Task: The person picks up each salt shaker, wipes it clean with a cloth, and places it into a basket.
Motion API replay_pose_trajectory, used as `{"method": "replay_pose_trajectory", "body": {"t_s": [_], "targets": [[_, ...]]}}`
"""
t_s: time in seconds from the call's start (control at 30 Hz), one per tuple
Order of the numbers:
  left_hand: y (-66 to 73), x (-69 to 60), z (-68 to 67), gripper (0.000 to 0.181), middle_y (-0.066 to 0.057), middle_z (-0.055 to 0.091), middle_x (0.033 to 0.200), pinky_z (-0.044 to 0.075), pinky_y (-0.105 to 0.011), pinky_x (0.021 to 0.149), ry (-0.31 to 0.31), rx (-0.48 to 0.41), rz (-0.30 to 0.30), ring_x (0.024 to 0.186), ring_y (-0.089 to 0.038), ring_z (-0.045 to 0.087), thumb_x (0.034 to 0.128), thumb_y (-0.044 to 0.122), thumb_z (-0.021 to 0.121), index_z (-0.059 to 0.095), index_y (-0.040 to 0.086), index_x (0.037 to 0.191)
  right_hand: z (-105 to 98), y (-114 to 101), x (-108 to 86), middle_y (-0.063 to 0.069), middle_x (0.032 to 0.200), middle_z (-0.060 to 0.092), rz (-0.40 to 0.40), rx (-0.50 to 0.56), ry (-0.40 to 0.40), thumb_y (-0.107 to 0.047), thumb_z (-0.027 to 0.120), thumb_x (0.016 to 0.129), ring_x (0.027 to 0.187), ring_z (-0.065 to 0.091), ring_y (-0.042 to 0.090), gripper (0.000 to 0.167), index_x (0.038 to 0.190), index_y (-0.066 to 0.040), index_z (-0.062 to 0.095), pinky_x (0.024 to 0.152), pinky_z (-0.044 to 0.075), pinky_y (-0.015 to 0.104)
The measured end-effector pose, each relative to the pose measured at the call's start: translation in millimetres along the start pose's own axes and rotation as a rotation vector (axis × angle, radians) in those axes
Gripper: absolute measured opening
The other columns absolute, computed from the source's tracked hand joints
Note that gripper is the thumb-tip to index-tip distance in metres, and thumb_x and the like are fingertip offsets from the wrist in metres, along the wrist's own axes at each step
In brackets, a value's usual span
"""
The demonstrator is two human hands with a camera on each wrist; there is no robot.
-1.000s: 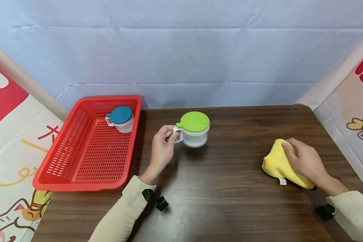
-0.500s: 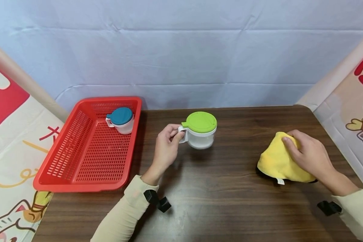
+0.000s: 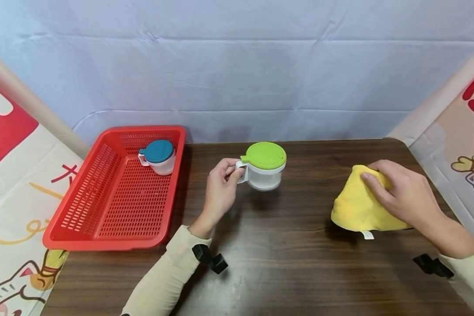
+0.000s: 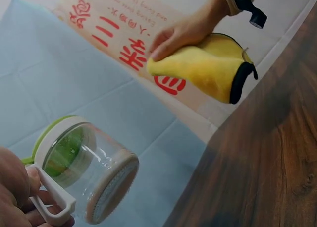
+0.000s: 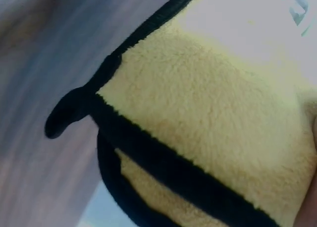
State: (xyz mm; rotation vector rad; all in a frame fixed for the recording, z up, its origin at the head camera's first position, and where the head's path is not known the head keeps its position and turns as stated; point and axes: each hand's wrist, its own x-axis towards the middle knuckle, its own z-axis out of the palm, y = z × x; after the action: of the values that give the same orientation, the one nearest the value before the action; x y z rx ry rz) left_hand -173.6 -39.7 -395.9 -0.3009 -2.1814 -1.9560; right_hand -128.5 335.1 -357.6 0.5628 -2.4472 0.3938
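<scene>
My left hand [image 3: 220, 188] pinches the white handle of a clear jar with a green lid [image 3: 265, 156], near the middle of the table's far side. In the left wrist view the glass body of the jar [image 4: 94, 167] shows empty and its base appears off the table. Over on the right, my right hand [image 3: 404, 191] grips a yellow cloth [image 3: 359, 206] by its upper part, and the cloth hangs down with a white tag at its lower edge. Black trim [image 5: 168, 157] borders the cloth in the right wrist view.
A red plastic basket [image 3: 102, 243] stands at the left of the dark wooden table [image 3: 284, 263]. Inside, at its far right corner, sits a similar jar with a blue lid [image 3: 159, 151]. A pale cloth backdrop [image 3: 237, 74] rises behind the table.
The green-lidded jar has moved to the right and slightly up in my left hand. My right hand has raised the yellow cloth and shifted it a little left.
</scene>
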Motion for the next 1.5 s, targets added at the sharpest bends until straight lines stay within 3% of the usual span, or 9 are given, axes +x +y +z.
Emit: {"method": "replay_pose_trajectory", "body": {"t_s": [0.13, 0.3, 0.53, 0.73, 0.93, 1.1, 1.23, 1.5], "targets": [[2.3, 2.3, 3.0, 0.015, -0.019, 0.074, 0.112, 0.056, -0.031, 0.086, 0.001, 0.007, -0.008, 0.101, -0.024, 0.07, 0.096, -0.003, 0.066, 0.067, -0.006, 0.111, -5, -12, 9.8, 0.003, 0.079, 0.065, -0.033, 0.0, 0.031, -0.057, 0.046, 0.104, 0.059, 0.042, 0.007, 0.055, 0.09, -0.008, 0.067, 0.048, 0.034, 0.027], [5.2, 3.7, 6.6, 0.015, -0.02, 0.073, 0.113, 0.055, -0.031, 0.086, 0.014, 0.012, -0.017, 0.102, -0.025, 0.07, 0.0959, -0.004, 0.065, 0.066, -0.006, 0.111, -11, -29, 20.3, 0.0, 0.08, 0.064, -0.034, 0.02, 0.036, -0.056, 0.048, 0.104, 0.063, 0.041, 0.003, 0.051, 0.089, -0.01, 0.066, 0.051, 0.034, 0.026], [7.2, 4.7, 12.6, 0.015, -0.02, 0.073, 0.112, 0.056, -0.034, 0.086, 0.02, -0.014, 0.008, 0.102, -0.026, 0.071, 0.0959, -0.004, 0.065, 0.066, -0.007, 0.111, -10, -59, 36.6, 0.0, 0.083, 0.068, -0.111, 0.051, 0.015, -0.058, 0.04, 0.105, 0.061, 0.05, 0.011, 0.058, 0.09, -0.011, 0.067, 0.052, 0.039, 0.029], [10.0, 3.2, 17.3, 0.015, -0.019, 0.073, 0.113, 0.056, -0.036, 0.087, 0.019, -0.007, 0.063, 0.103, -0.025, 0.071, 0.096, -0.003, 0.066, 0.065, -0.006, 0.111, 1, -88, 48.9, -0.005, 0.078, 0.064, -0.179, 0.103, 0.022, -0.054, 0.042, 0.106, 0.057, 0.047, 0.007, 0.052, 0.086, -0.013, 0.066, 0.047, 0.039, 0.03], [12.7, 1.1, 23.5, 0.015, -0.019, 0.073, 0.115, 0.056, -0.034, 0.088, 0.003, -0.03, 0.078, 0.104, -0.024, 0.071, 0.0961, -0.004, 0.065, 0.064, -0.006, 0.111, 14, -113, 58.8, -0.004, 0.076, 0.063, -0.199, 0.101, 0.052, -0.051, 0.044, 0.107, 0.057, 0.047, 0.007, 0.048, 0.085, -0.013, 0.065, 0.044, 0.038, 0.033], [13.0, -1.2, 28.8, 0.014, -0.019, 0.074, 0.113, 0.056, -0.032, 0.084, -0.001, -0.044, 0.083, 0.101, -0.023, 0.071, 0.0968, -0.003, 0.064, 0.064, -0.006, 0.111, 27, -130, 66.2, -0.001, 0.073, 0.06, -0.233, 0.05, 0.093, -0.047, 0.044, 0.108, 0.053, 0.047, 0.011, 0.048, 0.084, -0.01, 0.063, 0.042, 0.037, 0.032], [13.8, -3.1, 32.6, 0.015, -0.017, 0.074, 0.113, 0.055, -0.028, 0.082, -0.017, -0.034, 0.075, 0.1, -0.021, 0.071, 0.0979, -0.001, 0.064, 0.064, -0.004, 0.112, 38, -140, 70.8, -0.001, 0.066, 0.05, -0.268, 0.009, 0.138, -0.042, 0.044, 0.108, 0.049, 0.042, 0.014, 0.047, 0.078, -0.008, 0.056, 0.04, 0.033, 0.031], [15.8, -6.4, 37.1, 0.016, -0.018, 0.073, 0.114, 0.056, -0.029, 0.085, -0.04, -0.056, 0.092, 0.103, -0.024, 0.071, 0.0991, 0.002, 0.063, 0.063, -0.004, 0.114, 50, -148, 75.3, 0.002, 0.06, 0.038, -0.286, -0.053, 0.216, -0.035, 0.047, 0.107, 0.045, 0.035, 0.017, 0.046, 0.071, -0.007, 0.048, 0.038, 0.029, 0.03]]}}
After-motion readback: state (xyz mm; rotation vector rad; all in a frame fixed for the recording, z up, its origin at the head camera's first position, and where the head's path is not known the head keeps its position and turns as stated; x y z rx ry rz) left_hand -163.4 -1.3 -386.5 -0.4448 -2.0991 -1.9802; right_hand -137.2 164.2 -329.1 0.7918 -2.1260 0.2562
